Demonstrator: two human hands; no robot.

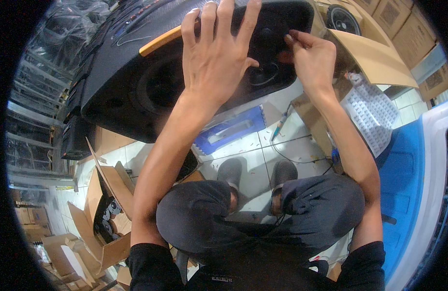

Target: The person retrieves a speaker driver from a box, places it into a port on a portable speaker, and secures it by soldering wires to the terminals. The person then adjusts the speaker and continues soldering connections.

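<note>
A black speaker cabinet [112,89] lies in front of me, with round openings in its near face. My left hand [212,58] rests on it, fingers stretched out and spread. Partly beneath those fingers, an orange-yellow strip-like piece [161,41] lies along the cabinet's upper edge; its kind is unclear. At the cabinet's right end my right hand [314,58] is closed, thumb and fingers drawn together in front of the face. Whatever it pinches, if anything, is too dark and blurred to make out. A round recess [263,72] sits between the two hands.
On the tiled floor lie a blue frame-like piece [229,130] and a corded pen-shaped tool [279,127]. An open carton [117,250] with round parts stands left. A loudspeaker driver [343,20] sits in a carton at upper right, above a printed plastic bag [372,114] and a blue plastic surface [403,169].
</note>
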